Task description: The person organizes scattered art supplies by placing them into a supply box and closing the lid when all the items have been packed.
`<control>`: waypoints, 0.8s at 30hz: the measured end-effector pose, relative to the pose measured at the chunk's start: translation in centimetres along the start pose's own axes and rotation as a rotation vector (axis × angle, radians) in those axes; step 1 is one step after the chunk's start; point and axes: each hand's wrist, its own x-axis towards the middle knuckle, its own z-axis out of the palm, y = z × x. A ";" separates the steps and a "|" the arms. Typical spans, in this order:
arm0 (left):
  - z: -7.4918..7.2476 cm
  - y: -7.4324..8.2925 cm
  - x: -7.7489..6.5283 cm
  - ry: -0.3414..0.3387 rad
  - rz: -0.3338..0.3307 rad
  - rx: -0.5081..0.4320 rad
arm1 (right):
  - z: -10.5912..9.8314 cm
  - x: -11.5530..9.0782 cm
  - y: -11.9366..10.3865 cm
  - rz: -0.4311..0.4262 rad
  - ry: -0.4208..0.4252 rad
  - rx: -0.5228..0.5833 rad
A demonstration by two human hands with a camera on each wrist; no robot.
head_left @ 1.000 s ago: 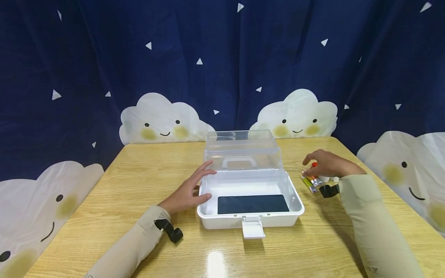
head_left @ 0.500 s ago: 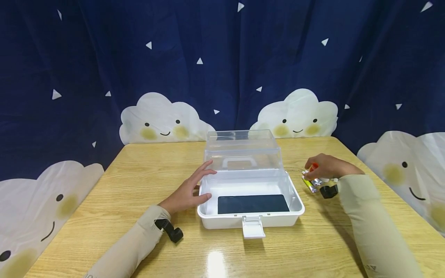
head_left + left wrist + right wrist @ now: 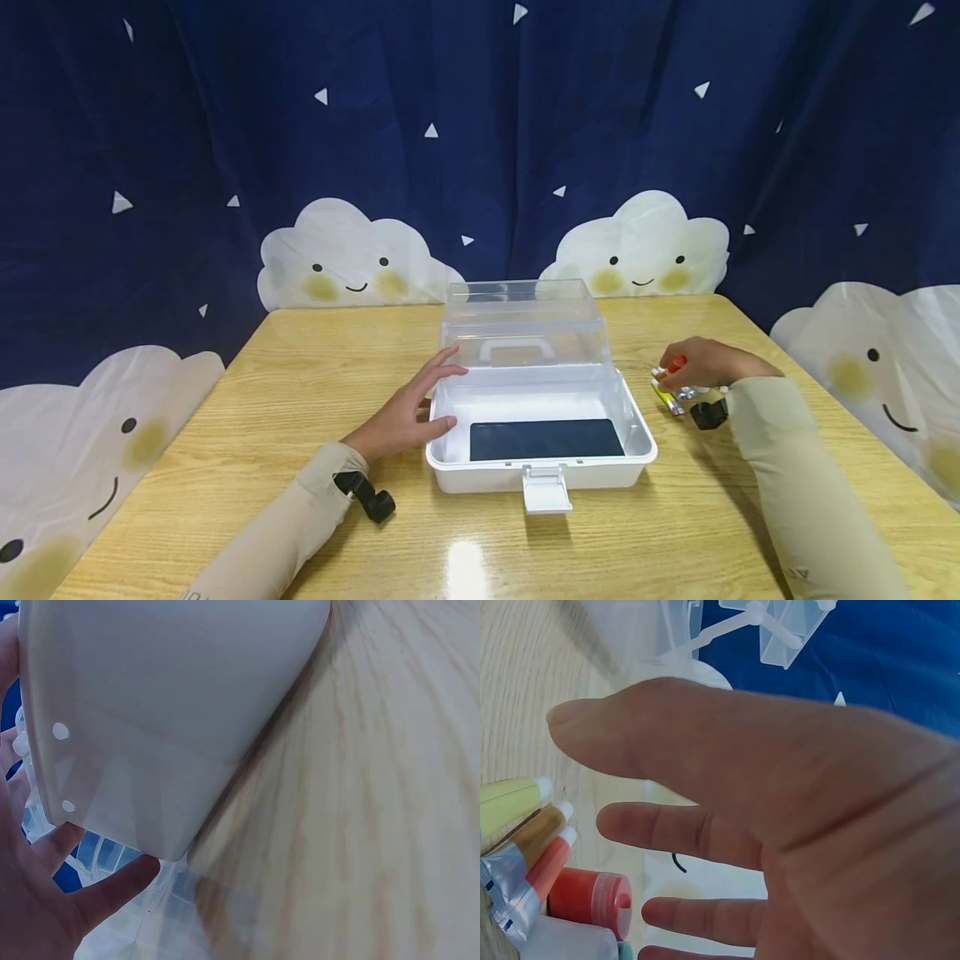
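Observation:
A white plastic box [image 3: 615, 477] with a raised clear lid [image 3: 525, 304] stands mid-table. My left hand [image 3: 401, 423] rests at its left end, thumb and index finger extended over the rim; the left wrist view shows the fingertips right at the box wall [image 3: 165, 712]. On the right, my right hand [image 3: 712, 362] hovers low over a small group of paint tubes, fingers spread with nothing between them. The right wrist view shows a yellow tube [image 3: 510, 804], a brown tube [image 3: 541, 834], an orange-red tube [image 3: 551, 866] and a red-capped jar [image 3: 574, 904] beyond the fingertips.
A dark rectangular panel [image 3: 547, 439] lies on the box floor. The front latch [image 3: 546, 492] hangs down over the table [image 3: 337, 542]. Beside the red jar is a white bottle [image 3: 562, 941]. A blue curtain [image 3: 480, 125] with cloud shapes backs the table.
My right hand has dropped slightly toward the tubes, its thumb and fingers coming down around the red jar in the head view. The left hand and box have stayed in place.

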 end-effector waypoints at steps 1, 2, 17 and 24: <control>0.0 0.0 0.0 0.000 0.001 0.000 | 0.0 0.0 0.0 -0.002 -0.002 -0.001; 0.0 0.0 0.0 0.000 0.000 0.000 | 0.0 0.0 0.0 -0.005 -0.005 0.001; 0.0 -0.1 0.1 0.002 0.000 -0.003 | 0.3 0.4 0.5 0.026 -0.033 -0.010; 0.0 -0.1 0.1 0.002 0.002 0.002 | 0.5 0.7 0.4 0.034 -0.018 -0.039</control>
